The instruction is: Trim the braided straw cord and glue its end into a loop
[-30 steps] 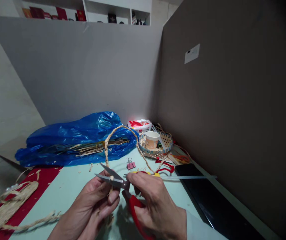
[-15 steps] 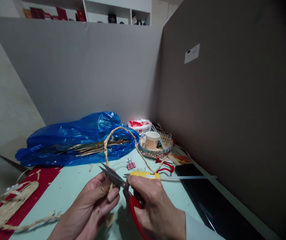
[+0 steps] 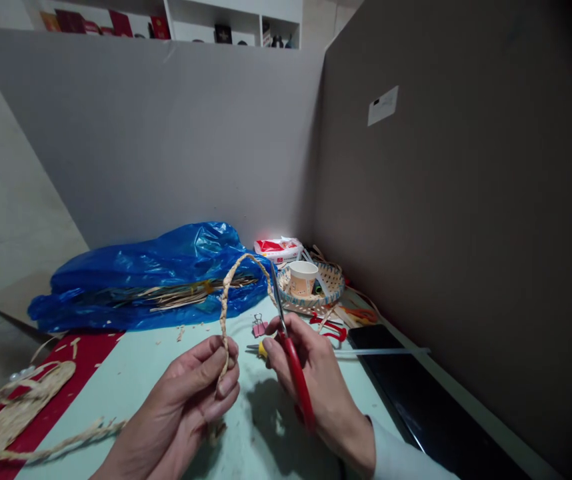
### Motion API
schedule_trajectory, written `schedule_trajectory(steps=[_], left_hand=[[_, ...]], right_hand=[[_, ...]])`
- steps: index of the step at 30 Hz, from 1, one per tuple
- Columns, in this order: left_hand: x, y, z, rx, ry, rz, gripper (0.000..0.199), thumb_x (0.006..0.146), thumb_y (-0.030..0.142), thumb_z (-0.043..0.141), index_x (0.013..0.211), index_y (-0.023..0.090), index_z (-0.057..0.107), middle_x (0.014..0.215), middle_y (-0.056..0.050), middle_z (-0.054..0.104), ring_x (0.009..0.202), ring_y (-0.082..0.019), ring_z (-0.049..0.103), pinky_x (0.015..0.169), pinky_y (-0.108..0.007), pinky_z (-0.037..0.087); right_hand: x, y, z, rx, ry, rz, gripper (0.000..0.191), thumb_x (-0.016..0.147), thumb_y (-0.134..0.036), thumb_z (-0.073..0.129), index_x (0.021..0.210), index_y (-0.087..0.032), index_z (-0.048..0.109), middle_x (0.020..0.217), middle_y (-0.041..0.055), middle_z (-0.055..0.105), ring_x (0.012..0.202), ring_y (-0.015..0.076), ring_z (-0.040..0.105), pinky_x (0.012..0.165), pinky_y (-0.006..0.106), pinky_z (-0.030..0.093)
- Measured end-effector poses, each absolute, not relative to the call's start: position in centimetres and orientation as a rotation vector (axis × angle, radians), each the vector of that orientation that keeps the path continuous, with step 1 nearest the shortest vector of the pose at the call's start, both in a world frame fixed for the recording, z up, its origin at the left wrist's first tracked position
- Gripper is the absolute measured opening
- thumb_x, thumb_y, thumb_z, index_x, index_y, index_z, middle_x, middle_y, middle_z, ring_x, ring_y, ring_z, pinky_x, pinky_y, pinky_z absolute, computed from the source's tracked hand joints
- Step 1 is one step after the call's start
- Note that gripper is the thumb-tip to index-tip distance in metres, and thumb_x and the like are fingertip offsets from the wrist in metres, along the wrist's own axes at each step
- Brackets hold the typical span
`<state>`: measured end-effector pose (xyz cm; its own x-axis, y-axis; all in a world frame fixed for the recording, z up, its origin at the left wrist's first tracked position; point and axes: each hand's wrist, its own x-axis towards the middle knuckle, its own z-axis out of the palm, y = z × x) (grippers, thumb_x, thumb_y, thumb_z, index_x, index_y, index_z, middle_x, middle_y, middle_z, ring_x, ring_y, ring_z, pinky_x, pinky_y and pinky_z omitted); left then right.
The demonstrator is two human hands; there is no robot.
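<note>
Pinched between the thumb and fingers of my left hand (image 3: 191,387) is a braided straw cord (image 3: 224,303). From there the cord arches up and bends over to the right, passing behind the scissors. My right hand (image 3: 311,380) is wrapped around the red handles of a pair of scissors (image 3: 293,367), whose blades point upward and look closed. Just behind the right hand, a yellow-handled tool (image 3: 262,349) with a pointed metal tip lies on the table, mostly covered by the fingers. A pink binder clip (image 3: 259,325) sits a little farther back.
A blue plastic bag (image 3: 141,267) with straw strands spans the back left. At the back right, a woven basket (image 3: 335,287) holds a paper cup (image 3: 303,277). On the right lies a black flat panel (image 3: 416,387); a woven straw piece (image 3: 31,407) rests at left.
The scissors have come away from the cord at my left fingers and turned upright, moving right with my right hand. My left hand keeps its grip; the cord's arch leans farther right.
</note>
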<state>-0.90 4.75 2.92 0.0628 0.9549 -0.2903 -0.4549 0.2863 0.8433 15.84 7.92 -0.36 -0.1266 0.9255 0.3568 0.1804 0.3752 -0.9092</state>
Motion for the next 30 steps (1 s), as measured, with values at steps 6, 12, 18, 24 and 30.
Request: schedule_trajectory(steps=[6,12,18,24,30], left_hand=[[-0.5,4.9,1.6,0.956,1.125,1.155,0.027,0.069,0.038,0.085,0.069,0.018,0.067,0.056,0.002,0.056,0.050,-0.009,0.048,0.047,-0.016,0.040],[0.1,4.7,0.9,1.202,1.251,1.102,0.034,0.065,0.046,0.084,0.066,0.017,0.067,0.053,0.003,0.056,0.044,-0.008,0.046,0.044,-0.017,0.037],[0.4,5.0,1.5,1.220,1.315,1.091,0.031,0.065,0.046,0.082,0.075,0.018,0.074,0.054,0.000,0.063,0.047,-0.012,0.053,0.046,-0.021,0.043],[-0.2,5.3,2.0,1.240,1.406,1.101,0.026,0.061,0.040,0.083,0.074,0.018,0.080,0.060,-0.003,0.072,0.052,-0.015,0.056,0.052,-0.025,0.046],[-0.5,5.3,2.5,1.301,1.392,1.080,0.028,0.062,0.046,0.081,0.069,0.019,0.079,0.059,-0.001,0.066,0.052,-0.013,0.049,0.053,-0.025,0.040]], right_hand=[[15.3,7.4,0.0,-0.793,-1.390,1.213,0.028,0.081,-0.029,0.075,0.098,-0.021,0.055,0.080,-0.0023,0.067,0.070,0.0122,0.062,0.066,0.022,0.049],[15.1,7.4,0.7,-0.738,-1.207,1.413,0.045,0.065,-0.022,0.088,0.093,-0.020,0.053,0.072,-0.0064,0.062,0.066,0.0102,0.059,0.065,0.021,0.048],[15.6,8.0,0.4,-0.718,-1.029,1.493,0.053,0.063,-0.029,0.090,0.097,-0.019,0.051,0.076,-0.0059,0.062,0.064,0.0092,0.057,0.060,0.020,0.045],[16.4,8.5,0.5,-0.751,-0.974,1.423,0.044,0.071,-0.031,0.083,0.095,-0.021,0.048,0.073,-0.0063,0.056,0.059,0.0091,0.053,0.055,0.020,0.042],[16.9,8.7,0.8,-0.740,-0.998,1.410,0.041,0.074,-0.029,0.080,0.095,-0.021,0.046,0.074,-0.0060,0.054,0.060,0.0090,0.052,0.056,0.020,0.043]])
